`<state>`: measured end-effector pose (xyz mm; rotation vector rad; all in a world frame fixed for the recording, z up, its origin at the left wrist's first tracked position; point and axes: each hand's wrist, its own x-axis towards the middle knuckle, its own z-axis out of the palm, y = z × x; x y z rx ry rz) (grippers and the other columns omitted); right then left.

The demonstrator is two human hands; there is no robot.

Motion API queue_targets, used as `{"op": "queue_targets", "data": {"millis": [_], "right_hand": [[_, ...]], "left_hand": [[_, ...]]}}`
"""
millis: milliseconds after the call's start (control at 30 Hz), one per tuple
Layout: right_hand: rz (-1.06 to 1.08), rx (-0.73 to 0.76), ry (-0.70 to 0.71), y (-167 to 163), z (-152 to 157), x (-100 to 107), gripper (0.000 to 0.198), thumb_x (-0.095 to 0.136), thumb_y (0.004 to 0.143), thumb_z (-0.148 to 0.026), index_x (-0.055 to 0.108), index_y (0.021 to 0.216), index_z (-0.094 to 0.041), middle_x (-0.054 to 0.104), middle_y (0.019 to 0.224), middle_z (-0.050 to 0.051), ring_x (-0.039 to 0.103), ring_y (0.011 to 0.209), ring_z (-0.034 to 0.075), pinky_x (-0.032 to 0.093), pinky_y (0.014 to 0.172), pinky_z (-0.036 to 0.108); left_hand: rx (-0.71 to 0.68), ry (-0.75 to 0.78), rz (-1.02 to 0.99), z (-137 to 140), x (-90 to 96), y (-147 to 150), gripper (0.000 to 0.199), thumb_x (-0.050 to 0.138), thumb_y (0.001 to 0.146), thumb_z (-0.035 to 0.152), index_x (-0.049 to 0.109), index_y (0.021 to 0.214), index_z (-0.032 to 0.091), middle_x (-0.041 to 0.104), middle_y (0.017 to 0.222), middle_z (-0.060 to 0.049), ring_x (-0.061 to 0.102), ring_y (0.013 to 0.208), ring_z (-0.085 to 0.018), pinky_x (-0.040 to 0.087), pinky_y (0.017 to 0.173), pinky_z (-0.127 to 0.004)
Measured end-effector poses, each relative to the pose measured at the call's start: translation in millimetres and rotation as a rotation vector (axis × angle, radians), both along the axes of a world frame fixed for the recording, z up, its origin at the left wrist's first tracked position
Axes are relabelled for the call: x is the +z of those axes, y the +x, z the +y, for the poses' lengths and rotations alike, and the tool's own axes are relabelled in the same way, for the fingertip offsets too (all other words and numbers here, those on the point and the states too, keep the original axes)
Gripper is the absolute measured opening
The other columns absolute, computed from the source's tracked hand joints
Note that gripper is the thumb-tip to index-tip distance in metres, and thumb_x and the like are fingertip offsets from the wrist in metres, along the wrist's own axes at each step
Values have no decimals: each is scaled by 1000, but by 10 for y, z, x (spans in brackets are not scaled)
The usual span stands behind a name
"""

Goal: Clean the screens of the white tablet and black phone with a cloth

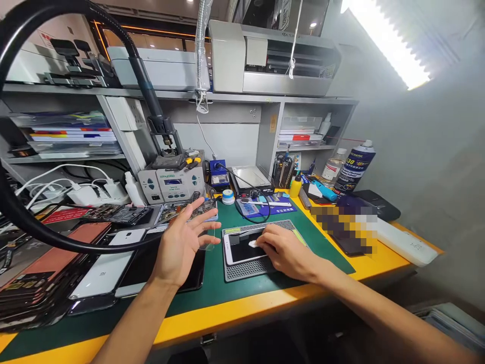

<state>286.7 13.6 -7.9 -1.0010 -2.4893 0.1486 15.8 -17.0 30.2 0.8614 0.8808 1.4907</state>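
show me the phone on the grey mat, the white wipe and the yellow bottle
Phone (239, 247), head view: dark screen
White wipe (252, 243), head view: exposed edge
Yellow bottle (294, 187), head view: body

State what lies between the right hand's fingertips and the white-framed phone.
In the head view, a small white piece, perhaps a wipe, lies between the right hand and the phone.

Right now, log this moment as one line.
Right hand: pinching white wipe on phone | left hand: fingers spread by clear sheet, grip unclear | phone: on grey mat
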Motion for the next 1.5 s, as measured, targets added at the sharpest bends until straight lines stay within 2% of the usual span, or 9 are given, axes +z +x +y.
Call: {"op": "queue_targets", "data": {"millis": [67,233,367,467,633,800,1100,1333,1500], "right_hand": [[-21,37,-6,-6,-44,-2,23,49,100,-15,71,94,-19,64,88,6,60,81,17,47,72,27],[-31,-57,18,-114,150,30,24,49,97,-8,69,86,-14,63,84,9,57,77,20,46,72,32],[-60,45,11,-326,132,25,20,53,95,-9,70,89,-16,64,88,8,59,83,19,46,75,29],[-66,98,-2,-273,70,35,21,52,96,-8,71,95,-18,65,90,6,59,83,17,46,75,27],[-44,-10,11,-235,188,58,25,48,97,-8,71,90,-13,64,87,10,59,79,19,46,72,31],[-81,73,-8,-303,133,67,20,54,95,-8,72,91,-17,65,88,6,60,81,16,45,72,26],[-126,-61,14,-537,115,-5,21,53,92,-6,69,81,-15,65,83,8,57,76,17,39,69,28],[-151,-280,16,-270,175,109,24,50,90,-2,66,77,-15,63,76,8,57,70,18,34,64,29],[-183,-293,19,-756,115,50,23,50,86,0,65,77,-14,65,79,10,55,68,18,29,61,31]], "left_hand": [[8,-2,-2,5,7,-5,53,51,97,42,50,144,17,69,124,-21,71,89,-25,61,64,-36],[-11,18,13,2,4,14,53,51,97,43,51,143,17,69,124,-20,71,90,-26,61,63,-36],[-8,16,45,-11,-9,29,53,51,97,42,50,144,17,68,124,-20,70,90,-25,61,64,-35],[1,11,36,-7,-9,23,54,52,97,42,49,145,17,68,125,-20,70,90,-25,62,64,-36],[-13,24,37,14,-14,21,54,52,96,43,50,144,17,68,124,-20,71,90,-25,61,63,-35],[-8,15,46,5,-19,18,55,53,97,44,50,144,18,67,127,-19,70,91,-25,62,64,-36],[-31,50,82,7,-31,62,56,53,96,45,50,144,16,67,127,-20,70,90,-24,61,64,-35],[-33,74,47,-17,-23,29,56,54,96,46,51,144,17,66,128,-20,70,91,-24,61,64,-35],[-44,84,49,-12,-33,30,57,55,95,47,51,143,17,67,127,-20,71,91,-24,62,64,-35]]}}
